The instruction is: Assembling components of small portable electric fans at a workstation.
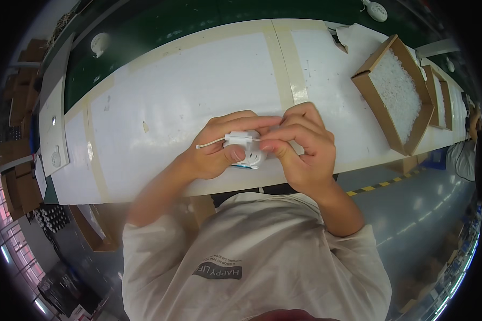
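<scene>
Holding a white device (256, 157) in the left hand (211, 151) over the surface (171, 91) near its front edge, and pinching in the right hand's (309, 152) grip a white cord (211, 143), seemingly laid across already but unreleased.

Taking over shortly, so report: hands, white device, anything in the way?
Left hand gripping white device. Right hand pinching white cord. Cord's left end free. Cardboard box off right, apart from hands.
</scene>
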